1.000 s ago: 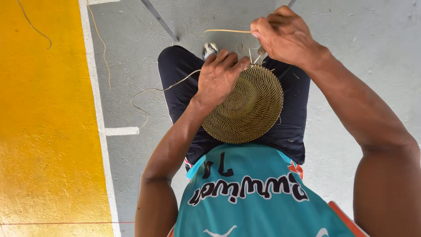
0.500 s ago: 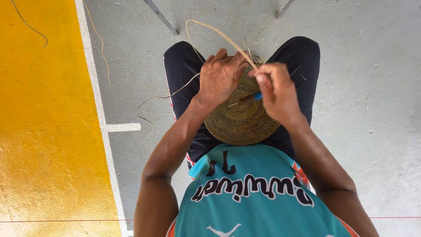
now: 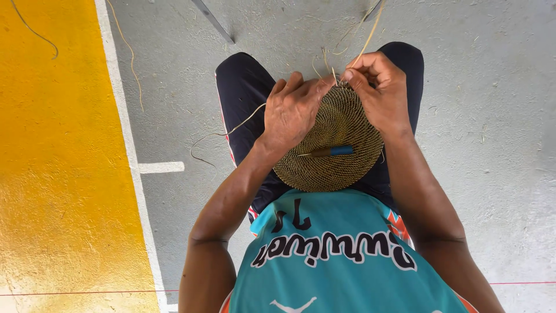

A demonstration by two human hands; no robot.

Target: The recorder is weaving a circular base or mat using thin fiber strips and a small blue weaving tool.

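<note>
right fingers [image 3: 354, 74]: pinched shut on a thin pale fibre strand [image 3: 370, 36], right at the far rim of the coil; the strand runs up and away from the knees.
left hand [image 3: 292, 111]: fingers curled closed over the upper left of the woven disc [image 3: 336, 148], pressing it flat on the lap.
right hand [image 3: 379, 93]: sits on the disc's upper right edge, touching the left hand's fingertips.
doing it well: I'd say keep the strand taut and the stitch snug against the last coil, with the left hand clamping so the rim doesn't buckle.
tool [image 3: 327, 152]: small awl-like thing with a blue handle, lying loose on the middle of the disc.
texture: tight concentric coils, ribbed, olive-brown, round and flat.
around: dark shorts, teal jersey, grey concrete floor [image 3: 492, 145] with stray fibres, and a yellow painted strip [image 3: 58, 174] with a white line.
</note>
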